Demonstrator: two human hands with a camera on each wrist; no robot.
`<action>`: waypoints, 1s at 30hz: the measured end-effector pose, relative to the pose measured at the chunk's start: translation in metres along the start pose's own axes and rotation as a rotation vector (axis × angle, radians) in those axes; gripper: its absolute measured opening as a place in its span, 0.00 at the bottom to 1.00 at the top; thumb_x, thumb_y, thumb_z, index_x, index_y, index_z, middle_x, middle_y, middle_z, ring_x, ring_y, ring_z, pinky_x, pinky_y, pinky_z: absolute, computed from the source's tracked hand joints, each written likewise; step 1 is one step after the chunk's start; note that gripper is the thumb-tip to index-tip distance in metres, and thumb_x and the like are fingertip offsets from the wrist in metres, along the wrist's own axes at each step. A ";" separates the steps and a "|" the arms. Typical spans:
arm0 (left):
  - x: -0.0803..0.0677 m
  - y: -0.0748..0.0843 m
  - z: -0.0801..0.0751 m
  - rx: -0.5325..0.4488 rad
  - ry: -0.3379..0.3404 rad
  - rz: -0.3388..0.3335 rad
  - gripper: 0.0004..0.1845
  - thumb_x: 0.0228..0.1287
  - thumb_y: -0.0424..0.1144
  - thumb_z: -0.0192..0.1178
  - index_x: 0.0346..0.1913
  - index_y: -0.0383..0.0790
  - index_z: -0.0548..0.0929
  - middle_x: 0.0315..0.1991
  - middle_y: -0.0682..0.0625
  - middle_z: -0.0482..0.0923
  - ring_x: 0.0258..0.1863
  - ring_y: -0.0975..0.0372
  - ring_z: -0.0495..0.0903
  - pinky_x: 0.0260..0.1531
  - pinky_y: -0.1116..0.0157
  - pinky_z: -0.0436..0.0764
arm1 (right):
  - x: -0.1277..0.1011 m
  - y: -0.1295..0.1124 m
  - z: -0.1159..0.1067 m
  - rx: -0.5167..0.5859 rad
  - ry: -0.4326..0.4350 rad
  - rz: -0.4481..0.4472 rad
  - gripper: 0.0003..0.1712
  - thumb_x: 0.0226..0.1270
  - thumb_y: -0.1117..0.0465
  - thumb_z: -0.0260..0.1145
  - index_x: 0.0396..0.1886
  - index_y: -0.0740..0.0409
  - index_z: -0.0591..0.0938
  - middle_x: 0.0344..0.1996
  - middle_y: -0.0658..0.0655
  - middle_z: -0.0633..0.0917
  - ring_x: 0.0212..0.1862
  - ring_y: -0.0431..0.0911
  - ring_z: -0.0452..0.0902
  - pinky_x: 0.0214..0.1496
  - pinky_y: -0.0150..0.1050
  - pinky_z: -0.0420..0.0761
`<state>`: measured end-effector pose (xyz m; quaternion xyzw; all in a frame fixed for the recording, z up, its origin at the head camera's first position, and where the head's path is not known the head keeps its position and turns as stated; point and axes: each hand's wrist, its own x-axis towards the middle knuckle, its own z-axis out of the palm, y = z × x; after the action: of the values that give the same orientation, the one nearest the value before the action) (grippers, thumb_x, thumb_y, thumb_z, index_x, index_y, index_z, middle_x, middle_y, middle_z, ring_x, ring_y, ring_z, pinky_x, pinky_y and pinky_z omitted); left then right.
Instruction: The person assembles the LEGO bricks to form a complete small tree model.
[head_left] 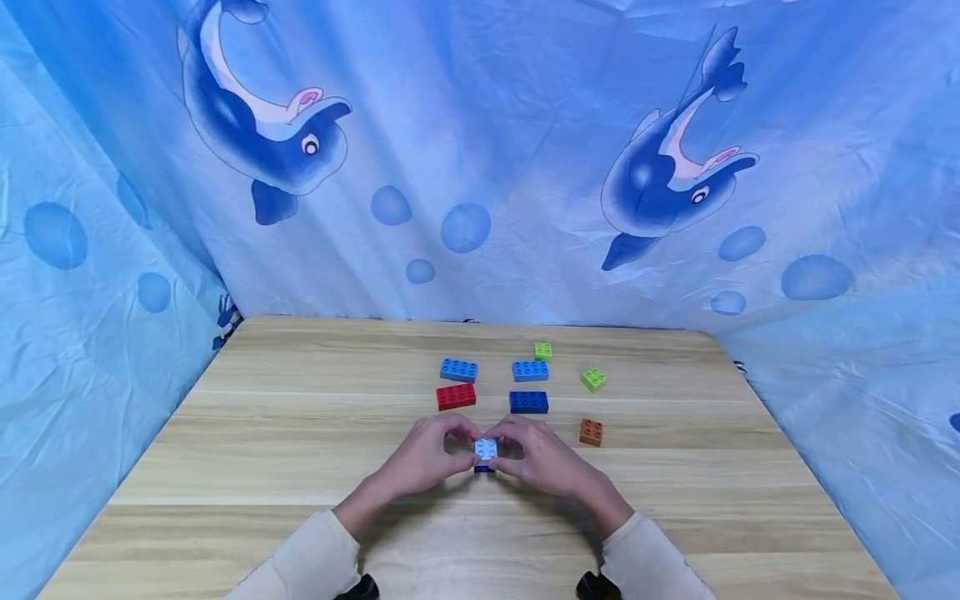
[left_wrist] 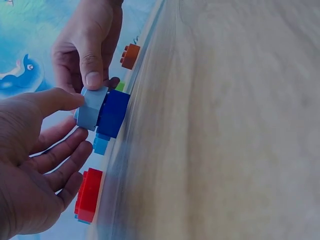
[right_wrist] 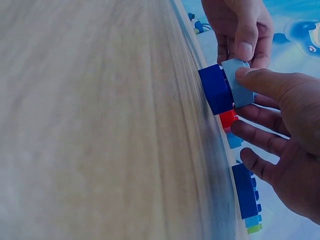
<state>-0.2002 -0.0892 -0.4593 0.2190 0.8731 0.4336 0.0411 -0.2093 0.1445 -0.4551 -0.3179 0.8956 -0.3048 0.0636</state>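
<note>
While both hands [head_left: 486,458] pinch it, the pale-blue brick [head_left: 485,448] caps a dark-blue brick [left_wrist: 114,112].

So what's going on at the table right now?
A person has both hands on a small stack of toy bricks near the middle of the wooden table. The left hand and right hand pinch a light blue brick that sits on top of a dark blue brick. Behind them lie loose bricks: a red brick, an orange brick, two green and three more blue.
</note>
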 end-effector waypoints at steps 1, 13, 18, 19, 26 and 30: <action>0.000 0.000 0.000 -0.004 -0.001 0.000 0.13 0.59 0.39 0.74 0.47 0.48 0.87 0.45 0.55 0.86 0.47 0.59 0.84 0.51 0.54 0.83 | 0.000 0.000 0.000 0.008 0.001 0.003 0.19 0.69 0.51 0.72 0.59 0.44 0.85 0.49 0.42 0.85 0.47 0.40 0.79 0.53 0.36 0.82; 0.000 0.000 0.001 -0.030 -0.005 -0.015 0.12 0.59 0.39 0.75 0.46 0.48 0.87 0.45 0.55 0.87 0.47 0.59 0.83 0.53 0.53 0.82 | -0.003 0.009 -0.003 0.091 -0.010 0.025 0.20 0.69 0.48 0.72 0.59 0.40 0.85 0.52 0.40 0.87 0.51 0.39 0.83 0.57 0.37 0.84; 0.001 0.000 0.001 -0.031 -0.006 -0.023 0.12 0.59 0.38 0.75 0.46 0.47 0.87 0.45 0.55 0.86 0.47 0.59 0.83 0.53 0.53 0.82 | -0.002 0.011 -0.003 0.101 -0.001 0.013 0.18 0.70 0.47 0.72 0.56 0.42 0.86 0.52 0.42 0.88 0.53 0.38 0.84 0.59 0.42 0.85; 0.001 0.000 0.001 -0.031 -0.006 -0.025 0.12 0.59 0.38 0.75 0.46 0.48 0.87 0.45 0.55 0.86 0.47 0.59 0.83 0.53 0.53 0.82 | -0.002 0.012 -0.002 0.102 0.000 0.012 0.17 0.70 0.47 0.72 0.56 0.42 0.86 0.52 0.42 0.88 0.53 0.38 0.84 0.60 0.42 0.85; 0.002 -0.003 0.001 -0.037 -0.019 -0.032 0.12 0.60 0.39 0.75 0.46 0.48 0.87 0.44 0.55 0.86 0.45 0.61 0.82 0.50 0.57 0.83 | -0.001 0.012 -0.002 0.110 -0.005 0.018 0.17 0.69 0.47 0.72 0.55 0.42 0.86 0.51 0.42 0.88 0.53 0.40 0.85 0.59 0.43 0.85; 0.002 -0.004 0.000 -0.056 -0.030 -0.033 0.12 0.60 0.39 0.75 0.46 0.47 0.86 0.43 0.56 0.86 0.43 0.61 0.83 0.48 0.60 0.83 | -0.001 0.012 -0.003 0.088 -0.011 0.012 0.17 0.69 0.47 0.71 0.55 0.42 0.86 0.51 0.42 0.88 0.53 0.40 0.84 0.60 0.44 0.85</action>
<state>-0.2034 -0.0901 -0.4625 0.2098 0.8635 0.4536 0.0673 -0.2159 0.1536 -0.4602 -0.3109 0.8828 -0.3418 0.0843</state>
